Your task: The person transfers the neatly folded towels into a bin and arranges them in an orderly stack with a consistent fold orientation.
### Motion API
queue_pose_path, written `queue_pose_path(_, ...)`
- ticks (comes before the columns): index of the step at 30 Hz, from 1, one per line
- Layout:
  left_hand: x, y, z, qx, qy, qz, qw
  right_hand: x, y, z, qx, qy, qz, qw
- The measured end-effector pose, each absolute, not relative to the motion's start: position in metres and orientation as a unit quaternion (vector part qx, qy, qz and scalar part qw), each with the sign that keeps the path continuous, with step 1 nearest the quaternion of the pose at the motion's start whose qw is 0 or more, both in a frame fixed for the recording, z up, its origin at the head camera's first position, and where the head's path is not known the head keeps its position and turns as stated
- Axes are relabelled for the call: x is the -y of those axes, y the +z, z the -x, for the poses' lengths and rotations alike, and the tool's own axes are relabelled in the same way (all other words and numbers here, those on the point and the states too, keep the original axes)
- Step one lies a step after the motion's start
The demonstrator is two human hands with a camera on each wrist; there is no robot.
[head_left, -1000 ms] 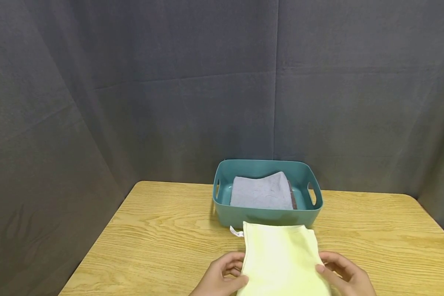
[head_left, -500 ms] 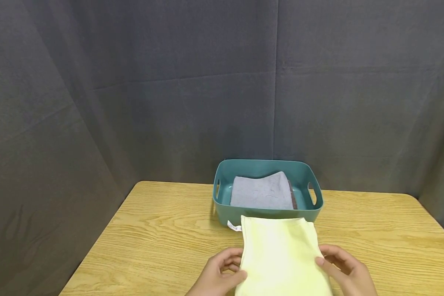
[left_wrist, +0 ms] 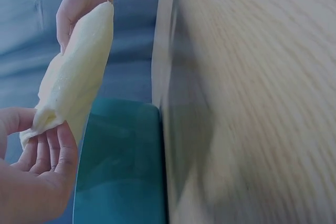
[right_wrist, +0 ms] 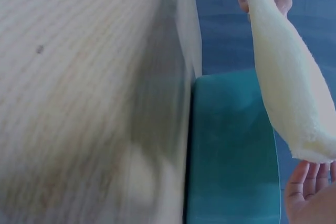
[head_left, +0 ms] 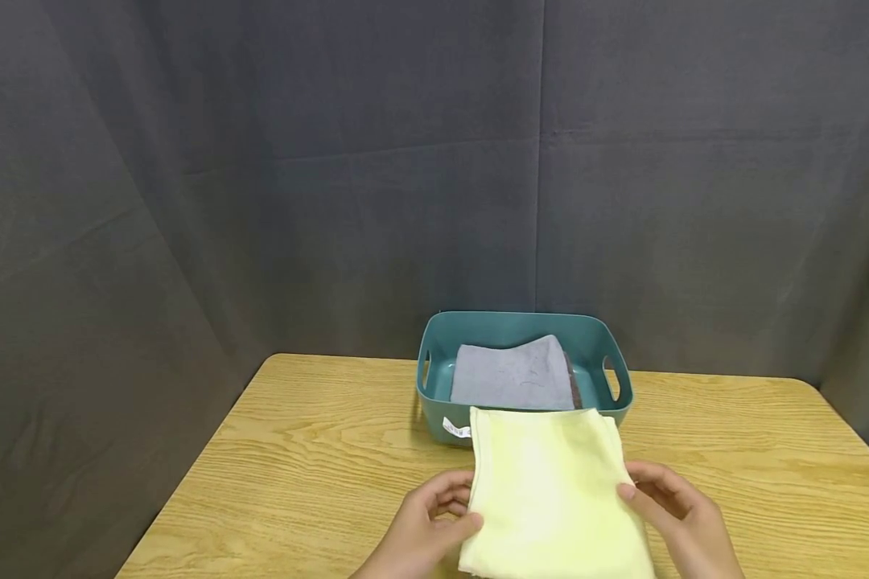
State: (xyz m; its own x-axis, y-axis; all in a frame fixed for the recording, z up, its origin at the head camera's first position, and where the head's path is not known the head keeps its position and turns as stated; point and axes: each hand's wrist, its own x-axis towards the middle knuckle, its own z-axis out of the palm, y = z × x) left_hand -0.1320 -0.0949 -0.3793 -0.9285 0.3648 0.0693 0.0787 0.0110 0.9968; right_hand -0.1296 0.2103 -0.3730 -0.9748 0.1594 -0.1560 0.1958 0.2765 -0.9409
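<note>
A folded pale yellow towel with a small white tag at its far left corner is held by both hands above the table. My left hand pinches its left edge, thumb on top and fingers beneath. On the opposite edge, my right hand grips it the same way. Both wrist views show the towel raised off the wood, sagging slightly between the hands. Beyond it stands a teal basket, its front wall partly covered by the towel's far edge. Inside lies a folded grey towel.
A darker brown cloth peeks out under the grey towel's right side. The basket has oval handle holes at both ends. It stands on a light wooden table, near the back edge. Grey curtains hang behind and to the left.
Both hands have carried the yellow towel forward, toward the basket, so its far edge now overlaps the basket's front wall in the head view. Basket and grey towel have stayed put.
</note>
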Motion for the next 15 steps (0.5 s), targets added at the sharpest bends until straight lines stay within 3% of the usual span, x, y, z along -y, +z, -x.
queue_pose_path(15, 0.094, -0.363, 0.139, -0.718, 0.674, -0.162, 0.065, -0.211, -0.355, 0.138, -0.776, -0.625, -0.07, -0.037)
